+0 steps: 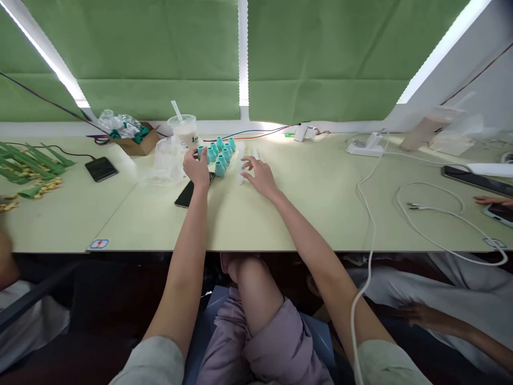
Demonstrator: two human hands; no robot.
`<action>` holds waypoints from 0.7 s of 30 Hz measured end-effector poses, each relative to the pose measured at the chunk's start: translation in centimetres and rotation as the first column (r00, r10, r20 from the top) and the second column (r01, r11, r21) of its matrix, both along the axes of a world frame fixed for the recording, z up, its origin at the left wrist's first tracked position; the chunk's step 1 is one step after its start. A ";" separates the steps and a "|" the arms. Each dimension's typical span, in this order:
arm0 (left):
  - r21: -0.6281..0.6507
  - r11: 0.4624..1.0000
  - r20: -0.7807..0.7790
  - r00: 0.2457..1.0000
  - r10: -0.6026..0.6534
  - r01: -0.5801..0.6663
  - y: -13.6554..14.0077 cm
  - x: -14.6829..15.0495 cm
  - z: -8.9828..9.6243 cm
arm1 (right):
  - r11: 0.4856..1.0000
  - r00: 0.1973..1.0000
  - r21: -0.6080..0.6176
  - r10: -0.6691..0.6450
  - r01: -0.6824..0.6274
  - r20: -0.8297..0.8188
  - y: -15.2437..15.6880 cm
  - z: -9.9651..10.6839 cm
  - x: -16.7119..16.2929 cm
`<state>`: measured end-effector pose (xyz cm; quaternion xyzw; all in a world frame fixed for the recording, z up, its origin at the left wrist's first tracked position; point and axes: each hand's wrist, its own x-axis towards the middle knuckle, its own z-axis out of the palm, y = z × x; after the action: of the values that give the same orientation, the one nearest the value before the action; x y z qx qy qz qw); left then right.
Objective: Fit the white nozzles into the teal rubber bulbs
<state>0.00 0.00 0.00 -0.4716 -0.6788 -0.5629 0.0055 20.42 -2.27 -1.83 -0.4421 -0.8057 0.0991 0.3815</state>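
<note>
Small teal vase-shaped pieces (219, 168) stand in a cluster on the table in the head view. At the cluster's left edge, my left hand (196, 170) has its fingers closed around one teal vase-shaped piece (202, 153). My right hand (261, 177) is over the white strips (241, 151) just right of the cluster. Its thumb and fingers are apart, close to the nearer strip; whether they touch it is unclear. A dark phone (185, 195) lies partly beneath my left wrist.
Behind my left hand are a clear plastic bag (166, 160), a drink cup (185, 130) and a cardboard box (138, 144). Green stem-like pieces (36, 166) lie far left. A white cable (372, 214) crosses the right side by a power strip (365, 149). Other people sit on both sides.
</note>
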 end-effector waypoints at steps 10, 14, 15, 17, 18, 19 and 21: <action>-0.010 1.000 0.054 0.999 -0.003 0.003 0.1 -0.4 -0.3 | 0.998 0.993 0.003 0.065 -0.065 0.100 -0.3 0.1 0.0; -0.030 0.999 0.072 0.997 -0.018 0.021 0.2 -0.5 -0.5 | 0.997 0.976 -0.038 0.080 -0.074 0.203 -0.4 -0.2 0.1; -0.037 0.999 0.072 0.997 -0.020 0.022 0.3 -0.6 -0.6 | 0.997 0.971 -0.040 0.080 -0.073 0.226 -0.4 -0.4 0.1; -0.050 0.999 0.067 0.998 -0.017 0.020 0.4 -0.7 -0.8 | 0.997 0.964 -0.032 0.080 -0.074 0.254 -0.3 -0.7 0.0; -0.056 0.998 0.063 0.998 -0.013 0.017 0.5 -0.8 -0.9 | 0.997 0.962 -0.029 0.080 -0.075 0.261 -0.3 -0.8 0.0; -0.062 0.998 0.059 0.998 -0.011 0.015 0.6 -0.8 -1.0 | 0.997 0.961 -0.029 0.081 -0.076 0.265 -0.2 -0.9 0.0; -0.073 0.997 0.050 0.999 -0.014 0.018 0.9 -1.0 -1.2 | 0.996 0.960 -0.037 0.083 -0.076 0.266 -0.1 -1.0 0.1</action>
<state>-0.99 0.87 -1.22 -0.4627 -0.6953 -0.5490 -0.0332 20.52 -2.37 -2.84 -0.4238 -0.8655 0.0642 0.2593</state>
